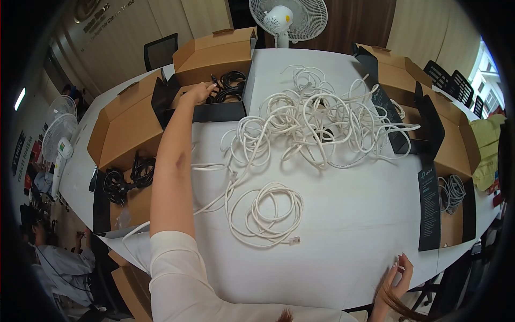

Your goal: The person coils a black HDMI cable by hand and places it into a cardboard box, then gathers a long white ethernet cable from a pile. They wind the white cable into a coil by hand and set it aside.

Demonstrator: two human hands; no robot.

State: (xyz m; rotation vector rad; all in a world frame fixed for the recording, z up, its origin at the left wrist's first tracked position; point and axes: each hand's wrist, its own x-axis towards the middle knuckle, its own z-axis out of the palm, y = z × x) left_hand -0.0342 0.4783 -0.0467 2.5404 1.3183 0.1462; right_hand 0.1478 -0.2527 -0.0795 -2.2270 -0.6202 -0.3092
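My left hand (199, 93) reaches into the open cardboard box (220, 111) at the back left. Its fingers are closed on a black cable (214, 80), beside a coiled black cable bundle (233, 86) in the same box. Over the near right part of the table hangs my right hand (396, 279), fingers loosely curled and apart, with nothing in it. A large tangle of white network cables (322, 118) covers the middle of the table. In front of it lies a loosely coiled white cable (268, 214), its clear plug (294, 241) toward me.
At the left, another open box (129, 129) holds black cables (120, 185). Two open boxes stand on the right; the nearer one (429, 209) contains a grey cable coil (453, 193). A white fan (279, 21) stands behind the table. A person (59, 263) sits at the lower left.
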